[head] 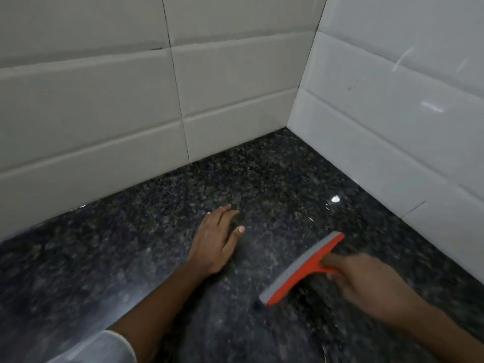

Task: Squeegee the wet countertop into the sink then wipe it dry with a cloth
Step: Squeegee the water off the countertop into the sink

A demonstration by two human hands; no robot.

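right hand (366, 281) grips the orange squeegee (303, 268) on the tabletop (131, 258) near its back-right corner; left hand (217, 242) lies flat, released.

Dim light; glare spots on countertop (262, 179); right hand (366, 281) motion-blurred.

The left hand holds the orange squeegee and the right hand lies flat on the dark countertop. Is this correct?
No, the hands are swapped. In the head view the right hand holds the orange squeegee, and the left hand lies flat on the dark countertop.
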